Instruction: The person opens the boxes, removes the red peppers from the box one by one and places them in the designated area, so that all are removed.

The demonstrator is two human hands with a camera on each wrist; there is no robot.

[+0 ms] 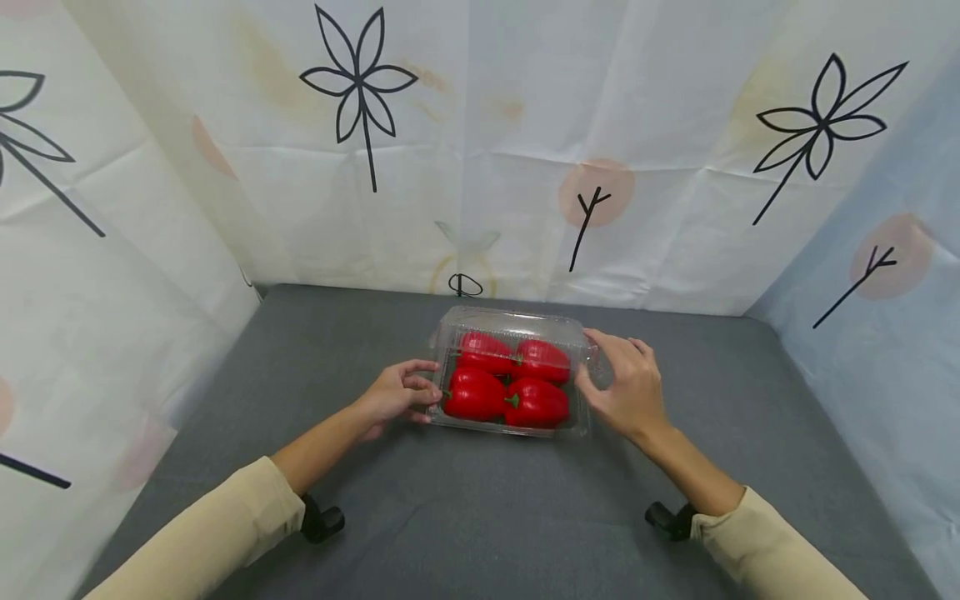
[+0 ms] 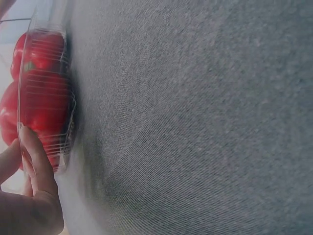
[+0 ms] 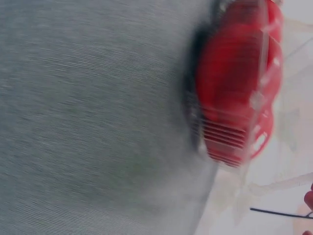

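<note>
Several red bell peppers (image 1: 538, 403) with green stems lie in two rows inside a clear plastic container (image 1: 510, 431). Its clear lid (image 1: 517, 321) stands partly raised along the far side. My left hand (image 1: 397, 393) pinches the container's left rim between thumb and fingers; the left wrist view shows this hand (image 2: 36, 191) at the rim too. At the right end, my right hand (image 1: 622, 383) holds the lid's edge with thumb and fingers curved about it. Only some fingertips show at the right edge of the right wrist view, where the peppers (image 3: 234, 73) look blurred.
A grey cloth-covered table (image 1: 480, 508) lies under the container. Behind it and at both sides hangs a pale curtain (image 1: 510, 100) with printed flowers and twigs. Black wrist straps (image 1: 322, 521) show at both sleeve cuffs.
</note>
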